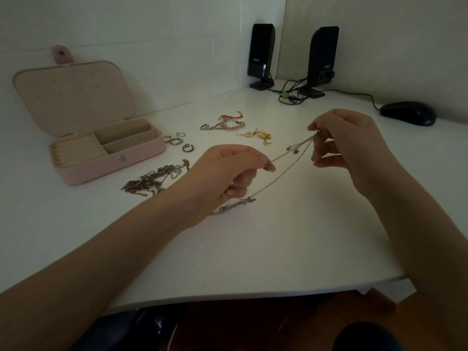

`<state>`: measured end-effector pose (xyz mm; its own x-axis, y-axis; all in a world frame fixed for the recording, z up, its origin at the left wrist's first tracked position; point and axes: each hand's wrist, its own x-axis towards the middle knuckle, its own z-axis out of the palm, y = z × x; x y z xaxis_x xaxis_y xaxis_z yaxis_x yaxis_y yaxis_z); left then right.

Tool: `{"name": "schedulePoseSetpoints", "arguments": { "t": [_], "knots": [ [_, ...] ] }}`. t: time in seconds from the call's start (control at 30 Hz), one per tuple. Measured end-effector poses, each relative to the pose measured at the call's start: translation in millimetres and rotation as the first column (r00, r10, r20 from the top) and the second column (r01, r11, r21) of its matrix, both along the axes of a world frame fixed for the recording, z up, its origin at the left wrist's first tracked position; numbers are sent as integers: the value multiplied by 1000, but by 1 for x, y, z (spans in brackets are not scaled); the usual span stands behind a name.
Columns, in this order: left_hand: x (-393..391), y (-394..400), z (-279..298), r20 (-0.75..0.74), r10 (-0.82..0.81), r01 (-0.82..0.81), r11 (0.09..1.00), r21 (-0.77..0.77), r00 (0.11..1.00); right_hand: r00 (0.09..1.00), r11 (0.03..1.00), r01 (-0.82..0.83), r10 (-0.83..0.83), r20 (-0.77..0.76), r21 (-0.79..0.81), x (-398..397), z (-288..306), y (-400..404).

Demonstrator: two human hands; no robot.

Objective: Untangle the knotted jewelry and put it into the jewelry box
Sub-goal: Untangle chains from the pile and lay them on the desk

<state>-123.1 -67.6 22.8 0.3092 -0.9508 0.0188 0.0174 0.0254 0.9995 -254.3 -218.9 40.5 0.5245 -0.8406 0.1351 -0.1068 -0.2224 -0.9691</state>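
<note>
A thin silver chain necklace (283, 171) stretches between my two hands above the white desk. My left hand (228, 173) pinches one strand near its lower end, and the chain's tail lies bunched on the desk below it. My right hand (349, 140) pinches the upper end, where small charms hang. The pink jewelry box (141, 155) stands open at the left, its compartments holding nothing that I can see. A knotted pile of darker chains (152, 179) lies in front of the box.
Several silver rings (177, 143) lie beside the box. A pink beaded bracelet with red cord (225, 122) and a gold tasselled piece (258, 135) sit further back. Two black speakers (262, 54) with cables and a black mouse (407, 114) stand at the back right. The desk edge (253, 292) runs near me.
</note>
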Motion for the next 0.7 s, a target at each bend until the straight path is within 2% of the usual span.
{"name": "schedulePoseSetpoints", "arguments": {
  "t": [0.13, 0.27, 0.4, 0.57, 0.63, 0.7],
  "knots": [
    [0, 1, 0, -23, -24, 25, 1000, 10, 999, 1000, 1000, 22, -22, -1, 9, 0, 0, 0],
    [1, 1, 1, -51, -45, 45, 999, 10, 998, 997, 998, -55, 55, -46, -12, 1, -1, 1],
    [1, -1, 1, -110, -64, 67, 998, 19, 992, 964, 980, -171, 145, -223, -102, 2, -5, 1],
    [2, -2, -1, -113, -37, 41, 999, 30, 993, 836, 878, -419, 274, -475, -231, 4, -9, 9],
    [3, -2, -3, -109, -20, 25, 999, 37, 994, 866, 838, -426, 269, -421, -342, 5, -9, 13],
    [4, -3, -3, -129, 4, 2, 999, 47, 992, 940, 816, -336, 255, -228, -471, 5, -7, 18]
  ]
}}
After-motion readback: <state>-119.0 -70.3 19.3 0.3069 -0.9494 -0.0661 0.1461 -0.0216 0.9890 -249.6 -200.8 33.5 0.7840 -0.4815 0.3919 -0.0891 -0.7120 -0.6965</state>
